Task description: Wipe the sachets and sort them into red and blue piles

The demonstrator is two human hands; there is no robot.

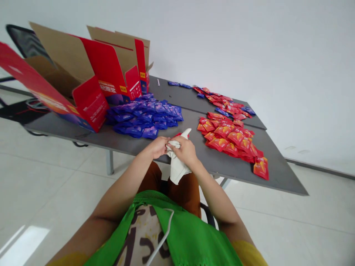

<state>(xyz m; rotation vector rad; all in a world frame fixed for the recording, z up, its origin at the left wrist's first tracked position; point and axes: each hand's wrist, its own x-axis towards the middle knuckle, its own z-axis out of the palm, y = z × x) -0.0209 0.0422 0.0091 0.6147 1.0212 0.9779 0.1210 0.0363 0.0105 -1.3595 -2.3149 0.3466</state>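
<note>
At the table's near edge, both my hands are closed on a white cloth [177, 168] that hangs down over my lap. My left hand [158, 147] pinches the cloth's left side, while my right hand [186, 149] wraps over it from the right. Between the fingers and the table a bit of a red sachet [179, 135] peeks out, mostly hidden by the cloth and my right hand. A pile of blue-purple sachets [144, 116] lies just beyond my left hand. To the right of my hands is a heap of red sachets [230, 136].
Open red cardboard boxes [94, 99] with raised flaps stand on the left of the grey table [191, 120]. Farther back lie more red sachets [222, 101] mixed with blue ones. One red sachet [261, 168] rests near the front right edge. A black chair [26, 40] is behind the boxes.
</note>
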